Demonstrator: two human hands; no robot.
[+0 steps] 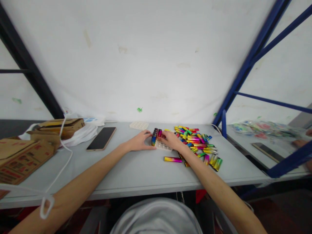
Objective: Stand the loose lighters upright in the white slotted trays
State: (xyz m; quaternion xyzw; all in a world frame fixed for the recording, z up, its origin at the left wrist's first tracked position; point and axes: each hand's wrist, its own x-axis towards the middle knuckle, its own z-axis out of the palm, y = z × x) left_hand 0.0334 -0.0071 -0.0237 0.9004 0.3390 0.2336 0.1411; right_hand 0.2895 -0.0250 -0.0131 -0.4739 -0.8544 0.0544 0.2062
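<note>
A pale tray with small compartments [163, 146] lies on the grey table between my hands. Along its left side stands a row of shiny lighter-like tubes with dark tops [154, 137]. My left hand [141, 141] is at that row's left, its thumb and fingers spread around it. My right hand [169, 139] pinches a red-purple tube [159, 133] upright over the tray, just right of the row. A loose pile of multicoloured metallic tubes [195, 139] lies to the right, partly behind my right forearm. One yellow-purple tube [173, 159] lies apart, nearer the front edge.
A second pale tray [138, 125] lies near the wall. On the left are a phone [101, 138], cardboard boxes [26, 156], white bags and a hanging white cable [63, 130]. Blue frame bars [240, 78] rise at the right; beyond them are another phone, plastic packets and a person's hand.
</note>
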